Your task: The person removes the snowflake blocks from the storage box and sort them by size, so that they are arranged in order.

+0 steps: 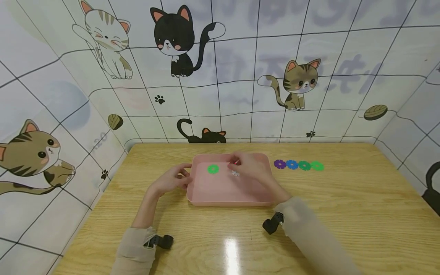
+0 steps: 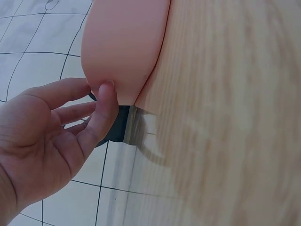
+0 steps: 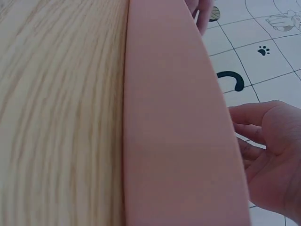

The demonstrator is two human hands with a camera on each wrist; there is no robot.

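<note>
The pink tray (image 1: 213, 194) sits on the wooden table. At its left side, my left hand (image 1: 172, 178) holds the edge. The left wrist view shows that thumb against the tray's outer wall (image 2: 127, 42), with the index fingertip at the rim. Over the tray's inside, my right hand (image 1: 249, 166) pinches a small red piece (image 1: 236, 162), mostly covered by the fingers. Just below those fingertips lies a white snowflake disc (image 1: 235, 173). A light green snowflake disc (image 1: 213, 169) rests left of it in the tray. In the right wrist view the tray wall hides the fingertips.
To the right of the tray, a purple disc (image 1: 280, 164), a blue disc (image 1: 292, 164), a dark green disc (image 1: 304, 165) and a light green disc (image 1: 317, 166) form a row on the table (image 1: 354, 214). A cat-patterned wall covering (image 1: 237, 95) stands behind the table.
</note>
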